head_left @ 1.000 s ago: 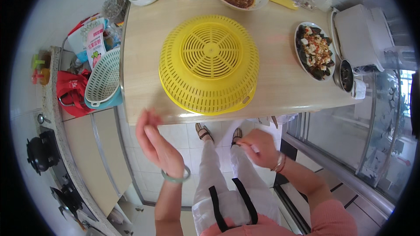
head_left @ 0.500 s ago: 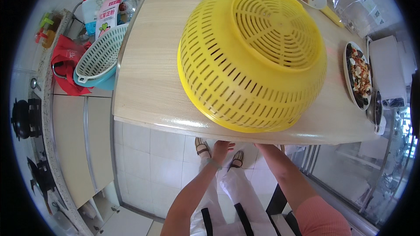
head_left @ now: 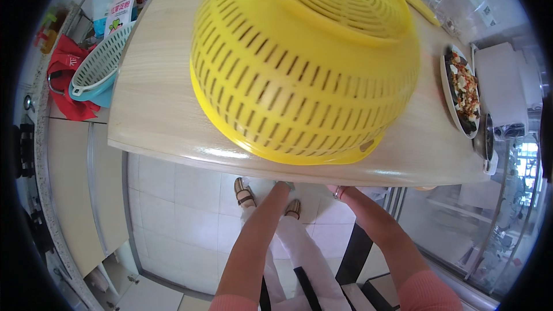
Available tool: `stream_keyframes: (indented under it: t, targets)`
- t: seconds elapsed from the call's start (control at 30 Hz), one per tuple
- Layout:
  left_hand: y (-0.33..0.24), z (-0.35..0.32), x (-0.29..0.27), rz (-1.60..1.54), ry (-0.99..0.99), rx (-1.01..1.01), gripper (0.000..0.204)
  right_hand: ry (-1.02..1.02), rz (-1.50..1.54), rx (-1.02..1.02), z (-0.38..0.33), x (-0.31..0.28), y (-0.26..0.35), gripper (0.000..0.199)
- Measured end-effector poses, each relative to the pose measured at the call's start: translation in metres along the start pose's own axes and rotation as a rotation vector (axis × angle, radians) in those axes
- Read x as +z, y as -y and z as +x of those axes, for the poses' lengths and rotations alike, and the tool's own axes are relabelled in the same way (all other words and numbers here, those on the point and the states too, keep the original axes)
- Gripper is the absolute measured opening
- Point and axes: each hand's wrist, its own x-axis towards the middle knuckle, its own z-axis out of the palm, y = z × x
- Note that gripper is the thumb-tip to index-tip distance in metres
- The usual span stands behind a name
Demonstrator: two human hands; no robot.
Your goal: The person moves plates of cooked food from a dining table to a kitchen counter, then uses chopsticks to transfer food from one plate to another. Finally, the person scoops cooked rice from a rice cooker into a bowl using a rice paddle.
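Observation:
A large yellow slotted basket (head_left: 299, 98) lies upside down on the pale wooden table (head_left: 155, 92), its rim near the front edge. My left forearm (head_left: 256, 227) reaches forward, and its hand passes beneath the table edge, fingers hidden. Only a sliver of my right hand (head_left: 332, 188) shows below that edge, with a bracelet at the wrist; its fingers are hidden too. Whatever either hand touches or holds under the tabletop cannot be seen.
An oval plate of topped food (head_left: 462, 92) stands at the right, beside a metal pan (head_left: 485, 138). Behind the basket is a white pan with a yellow handle (head_left: 423, 8). At left, a pale colander (head_left: 103, 60) sits in a blue basin (head_left: 102, 97) near a red bag (head_left: 72, 66).
The view has shifted, so the basket appears larger and further left. My left hand, whose fingers were partly visible, is now hidden under the table. My right arm reaches in at a different angle.

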Motion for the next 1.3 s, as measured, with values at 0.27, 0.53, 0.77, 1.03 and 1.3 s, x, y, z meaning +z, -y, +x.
stream_keyframes:
  t: [0.27,0.53,0.77,1.03,1.3]
  targets:
    - [-0.014,-0.005,0.004,0.064,-0.069,-0.004,0.024,0.113,1.978,0.288,-0.001,-0.019,-0.066,0.057]
    - [-0.081,-0.095,-0.051,0.191,-0.22,-0.08,0.021,0.16,2.15,0.323,0.001,-0.04,-0.13,0.057]
    - [-0.093,-0.195,-0.121,0.161,-0.24,-0.184,0.02,0.057,2.278,0.564,0.034,-0.065,-0.085,0.046]
    - [-0.109,-0.265,-0.091,0.118,-0.24,-0.327,0.022,-0.031,2.237,0.294,0.015,-0.088,-0.14,0.033]
    - [-0.173,-0.347,-0.036,-0.045,-0.04,-0.478,0.019,-0.446,2.237,0.002,-0.189,-0.135,-0.347,0.031]
